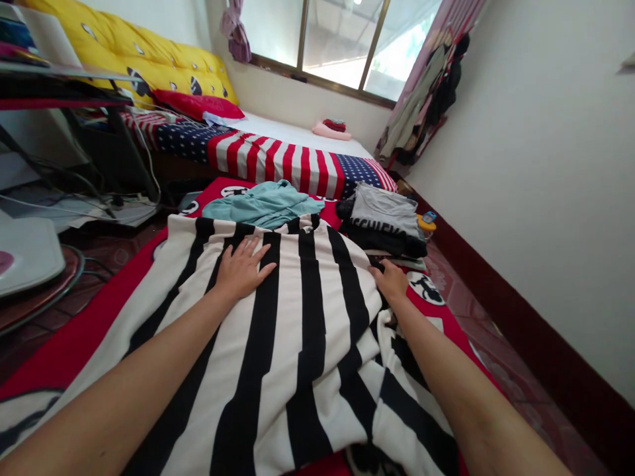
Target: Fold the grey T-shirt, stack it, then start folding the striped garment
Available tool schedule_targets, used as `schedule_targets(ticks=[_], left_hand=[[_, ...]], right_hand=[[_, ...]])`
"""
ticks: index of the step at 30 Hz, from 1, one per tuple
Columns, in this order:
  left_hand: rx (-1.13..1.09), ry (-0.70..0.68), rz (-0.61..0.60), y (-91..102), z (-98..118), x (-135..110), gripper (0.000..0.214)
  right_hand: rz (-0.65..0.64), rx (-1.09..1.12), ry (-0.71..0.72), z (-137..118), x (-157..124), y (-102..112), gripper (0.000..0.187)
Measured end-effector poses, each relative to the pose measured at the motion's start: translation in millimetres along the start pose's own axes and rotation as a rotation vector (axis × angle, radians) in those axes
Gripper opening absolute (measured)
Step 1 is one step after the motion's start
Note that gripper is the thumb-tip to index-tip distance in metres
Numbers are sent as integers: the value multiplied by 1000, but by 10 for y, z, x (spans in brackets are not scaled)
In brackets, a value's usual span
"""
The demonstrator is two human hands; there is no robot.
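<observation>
A black-and-white striped knit garment lies spread over a red patterned cloth, with wrinkles and a bunched part toward the lower right. My left hand rests flat on its upper left area, fingers spread. At its right edge, my right hand has its fingers curled against the striped fabric, seemingly pinching it; the fingertips are partly hidden. Just beyond the garment's far edge sits a crumpled teal garment. To the right of that, a pile of folded clothes is topped by a grey shirt with dark lettering.
The red cloth lies beneath the clothes. Behind stands a bed with a flag-patterned cover. A desk with cables and a round stool are on the left. A white wall and hanging clothes flank the right.
</observation>
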State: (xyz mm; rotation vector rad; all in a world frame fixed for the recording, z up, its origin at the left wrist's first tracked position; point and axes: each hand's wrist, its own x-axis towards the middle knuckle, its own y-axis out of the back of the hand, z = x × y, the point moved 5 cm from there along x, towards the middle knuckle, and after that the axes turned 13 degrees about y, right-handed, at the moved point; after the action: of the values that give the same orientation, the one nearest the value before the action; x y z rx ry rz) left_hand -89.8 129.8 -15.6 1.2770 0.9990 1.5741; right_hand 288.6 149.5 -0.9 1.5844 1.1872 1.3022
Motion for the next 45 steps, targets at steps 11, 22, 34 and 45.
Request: schedule_targets(ticks=[11,22,34,45], left_hand=[[-14,-9,15,-19,1,-16,59],[3,6,3,-30,-7,-23,59],[-15,0,0,-17,0,-31,59],[-31,15,3,-6,2,-26,58]], right_hand=[[-123,395,566,-626,-975,637,22],[-299,266,827,-598,-2055,634,4],[-682,256,602,-325,-1886,789,42],[-482,-199,371,-516,-1190,517,24]])
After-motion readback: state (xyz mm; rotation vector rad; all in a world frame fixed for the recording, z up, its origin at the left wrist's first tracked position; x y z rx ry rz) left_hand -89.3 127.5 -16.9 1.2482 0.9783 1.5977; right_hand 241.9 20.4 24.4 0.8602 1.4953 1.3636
